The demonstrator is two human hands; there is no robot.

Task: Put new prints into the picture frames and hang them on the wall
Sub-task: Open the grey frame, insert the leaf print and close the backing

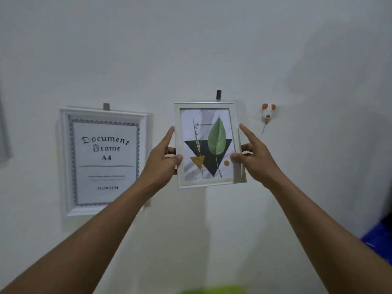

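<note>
Holding the leaf frame (209, 145) up on the wall (191, 49), right under the dark hook (218, 95).
The left hand (163, 158) and right hand (256, 158) pinch its two long sides, fingers (177, 159) curled round the edges (one right finger points up). It stands tall, top edge at the hook. The big frame (105, 162) hangs near on the left, with bare wall below.

The single head-worn wide-angle camera faces the wall (191, 49) nearly level and head-on at close range, with both arms (95, 240) entering from the bottom corners and the frame (209, 145) held at centre.
</note>
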